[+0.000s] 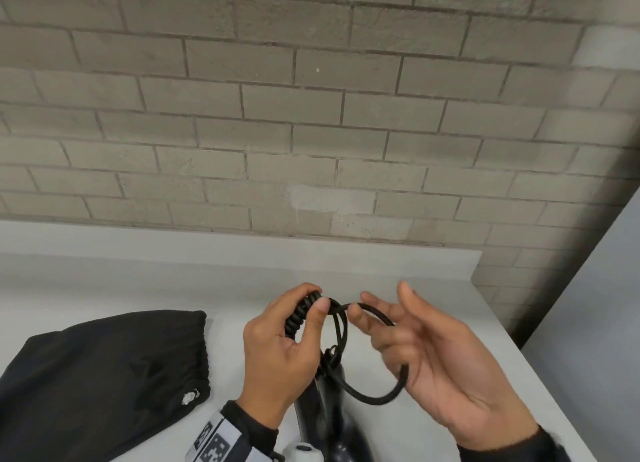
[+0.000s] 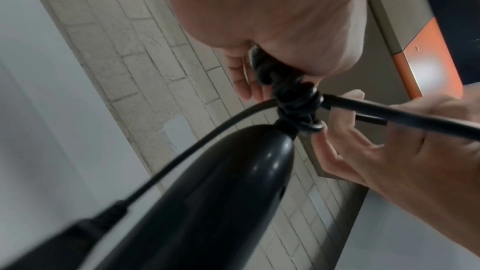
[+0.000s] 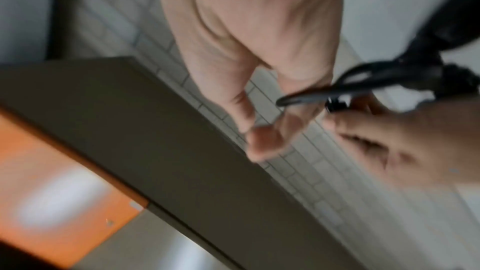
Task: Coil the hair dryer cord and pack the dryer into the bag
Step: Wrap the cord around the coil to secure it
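My left hand (image 1: 311,302) grips a tight bundle of wound black cord (image 1: 300,315) above the counter. The black hair dryer (image 1: 330,413) hangs below that hand, its handle end up; the left wrist view shows its glossy handle (image 2: 221,192) with cord knotted at the top. A free loop of cord (image 1: 374,400) runs from the bundle through my right hand (image 1: 377,305), whose curled fingers hold it while the thumb stands up. The right wrist view, which is blurred, shows the cord (image 3: 311,98) crossing my fingers (image 3: 262,141). The black fabric bag (image 1: 104,375) lies flat at the left.
A white counter (image 1: 138,281) runs beneath the hands, backed by a grey brick wall (image 1: 311,115). Its right edge (image 1: 540,385) drops off beside my right hand. A small white object (image 1: 304,452) sits at the bottom edge.
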Demonstrator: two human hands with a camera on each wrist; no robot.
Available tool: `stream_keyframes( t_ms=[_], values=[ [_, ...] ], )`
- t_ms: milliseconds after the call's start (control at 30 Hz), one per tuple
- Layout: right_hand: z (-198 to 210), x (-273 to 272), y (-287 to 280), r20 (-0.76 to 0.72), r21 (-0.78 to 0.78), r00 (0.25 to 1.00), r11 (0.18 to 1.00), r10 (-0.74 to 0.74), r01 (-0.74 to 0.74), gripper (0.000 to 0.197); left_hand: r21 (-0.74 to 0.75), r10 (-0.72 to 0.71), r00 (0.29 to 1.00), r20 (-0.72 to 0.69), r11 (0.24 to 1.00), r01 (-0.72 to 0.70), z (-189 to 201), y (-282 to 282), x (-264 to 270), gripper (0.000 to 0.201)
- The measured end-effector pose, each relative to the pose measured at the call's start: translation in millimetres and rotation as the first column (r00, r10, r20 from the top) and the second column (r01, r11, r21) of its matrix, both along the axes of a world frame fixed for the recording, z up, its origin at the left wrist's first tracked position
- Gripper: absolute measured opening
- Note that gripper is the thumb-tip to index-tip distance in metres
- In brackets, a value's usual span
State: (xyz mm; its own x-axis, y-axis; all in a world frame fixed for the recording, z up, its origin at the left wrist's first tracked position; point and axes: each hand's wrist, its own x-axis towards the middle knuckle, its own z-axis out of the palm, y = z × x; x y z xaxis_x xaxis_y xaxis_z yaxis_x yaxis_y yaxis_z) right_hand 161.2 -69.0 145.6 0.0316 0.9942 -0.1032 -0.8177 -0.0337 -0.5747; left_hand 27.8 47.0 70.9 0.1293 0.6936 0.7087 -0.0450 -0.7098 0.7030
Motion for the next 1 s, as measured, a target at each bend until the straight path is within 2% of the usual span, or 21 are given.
stream_keyframes(
  t_ms=[100,133,200,300,367,400,433,500,567,600,633,700,733,767,833,900,967,1000],
  values=[
    [-22,-9,-2,0.305,0.184,0.936,0.975,-0.176,0.123,0.093,-0.02,0.018,1.0,0.016,1.0,-0.017,3,2,-4,0.014],
    [-32,-13,-1,0.401,0.222,0.888,0.964,-0.225,0.144,0.095,-0.021,0.015,1.0,0.024,1.0,-0.015,3,2,-4,0.014],
    [-52,-21,-1,0.604,0.271,0.73,0.944,-0.32,0.189,0.096,-0.032,0.009,0.999,0.037,0.999,-0.008,3,1,-5,0.017],
    [-80,-31,-3,0.788,0.298,0.469,0.914,-0.399,0.277,0.073,-0.054,0.03,0.999,0.037,0.998,-0.028,1,2,-6,0.019],
    [-93,-38,-4,0.824,0.339,0.34,0.876,-0.453,0.343,0.046,-0.06,0.027,0.998,0.049,0.998,-0.024,1,2,-5,0.019],
    [-96,-42,-4,0.823,0.368,0.303,0.858,-0.479,0.358,0.033,-0.063,0.023,0.998,0.054,0.998,-0.02,2,1,-4,0.019],
    [-98,-46,-5,0.82,0.365,0.3,0.849,-0.488,0.382,0.027,-0.067,0.019,0.998,0.057,0.998,-0.016,3,0,-4,0.017],
    [-95,-47,-7,0.762,0.325,0.38,0.818,-0.524,0.475,0.029,-0.075,0.017,0.999,0.052,0.997,-0.013,3,0,-3,0.007],
    [-89,-45,-9,0.667,0.352,0.425,0.761,-0.612,0.545,0.014,-0.078,0.018,0.999,0.05,0.997,-0.014,3,1,-3,0.003],
    [-84,-44,-9,0.612,0.36,0.468,0.751,-0.638,0.553,0.012,-0.076,0.014,0.999,0.05,0.997,-0.01,3,2,-2,0.003],
    [-84,-40,-9,0.548,0.347,0.536,0.758,-0.642,0.553,0.029,-0.073,0.006,0.999,0.05,0.997,-0.002,3,2,-2,0.002],
    [-82,-30,-12,0.325,0.26,0.749,0.816,-0.578,0.517,0.05,-0.06,-0.017,0.998,0.053,0.998,0.02,4,0,-2,0.007],
    [-78,-25,-13,0.211,0.212,0.817,0.841,-0.537,0.498,0.054,-0.06,-0.026,0.998,0.053,0.998,0.029,4,0,-2,0.01],
    [-75,-21,-14,0.133,0.182,0.85,0.856,-0.509,0.484,0.055,-0.063,-0.031,0.998,0.051,0.997,0.035,4,0,-2,0.011],
    [-62,-13,-17,0.077,0.106,0.845,0.847,-0.529,0.521,0.049,-0.082,-0.046,0.998,0.051,0.995,0.05,3,0,-3,0.011],
    [-57,-3,-18,0.041,0.038,0.821,0.822,-0.57,0.569,0.033,-0.087,-0.05,0.998,0.047,0.995,0.054,3,1,-4,0.01],
    [-55,5,-18,0.074,-0.051,0.785,0.784,-0.615,0.619,0.014,-0.083,-0.053,0.998,0.037,0.995,0.056,3,-1,-3,0.01],
    [-59,8,-18,0.131,-0.081,0.761,0.758,-0.636,0.647,0.016,-0.078,-0.058,0.998,0.033,0.995,0.061,4,-3,-2,0.01]
  ],
)
